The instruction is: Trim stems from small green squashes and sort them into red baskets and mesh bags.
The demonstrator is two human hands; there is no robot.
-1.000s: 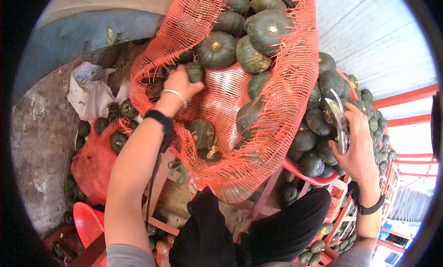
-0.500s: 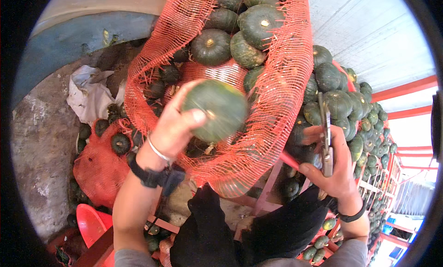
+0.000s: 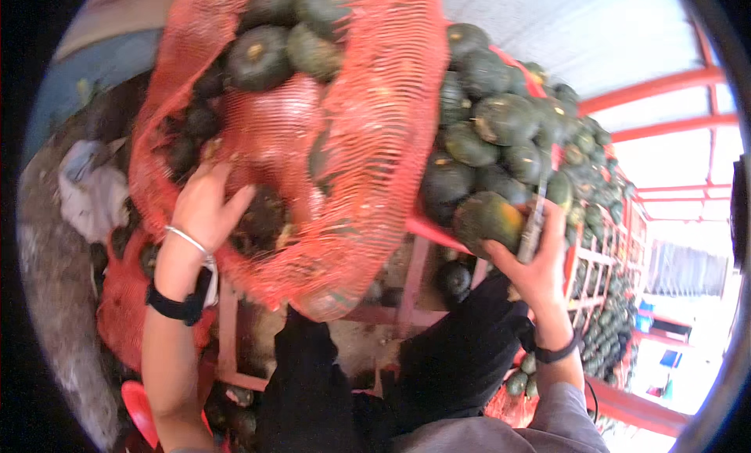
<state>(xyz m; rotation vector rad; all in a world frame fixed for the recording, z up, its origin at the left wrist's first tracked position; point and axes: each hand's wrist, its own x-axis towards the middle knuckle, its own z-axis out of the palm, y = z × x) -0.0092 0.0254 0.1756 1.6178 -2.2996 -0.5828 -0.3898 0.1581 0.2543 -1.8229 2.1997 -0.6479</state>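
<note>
My left hand (image 3: 205, 206) reaches into the near left part of a red mesh bag (image 3: 383, 163). Its thumb is spread from the fingers, next to a dark round squash (image 3: 264, 222); the fingertips are partly hidden and blurred. In my right hand (image 3: 540, 261) is a long, narrow metal cutting tool (image 3: 532, 230), pointing up and away. The right thumb also touches a green squash with an orange patch (image 3: 486, 222), beside the bag. Farther inside the bag lie several dark green squashes (image 3: 258, 58).
A large heap of green squashes (image 3: 508, 120) fills the right, beside red metal bars (image 3: 657, 89). At left are another red mesh bag (image 3: 129, 312), a pale cloth (image 3: 90, 191) and a red plastic container (image 3: 137, 410). Frame bars (image 3: 415, 281) cross beneath the bag.
My left hand has let go of the green squash and moved left and down into the bag. An orange-patched squash is now at my right hand. The whole view has shifted.
</note>
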